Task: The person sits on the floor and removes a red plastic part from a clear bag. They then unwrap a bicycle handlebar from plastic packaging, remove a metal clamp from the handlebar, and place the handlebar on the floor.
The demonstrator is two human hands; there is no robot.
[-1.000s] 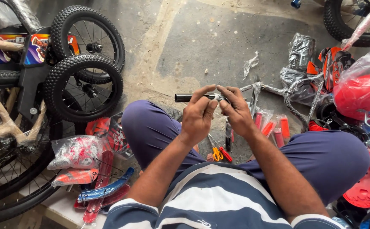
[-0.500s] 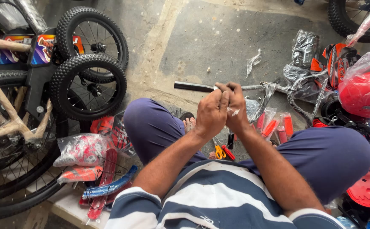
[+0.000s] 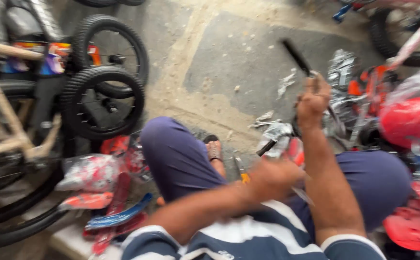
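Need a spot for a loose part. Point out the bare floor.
Bare concrete floor lies ahead of the knees, between the small black wheels and the wrapped parts. Crowded: red bagged parts on the left, the red piece on the right.

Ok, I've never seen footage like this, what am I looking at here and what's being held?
One camera, worn on a person's head, looks down at their own bare hands; the person sits on a concrete floor. The right hand is raised, gripping a handlebar with a black grip. The left hand is low near the lap and blurred; whether it holds anything cannot be told. Two small black wheels lie to the left, plastic-wrapped red parts around the knees.
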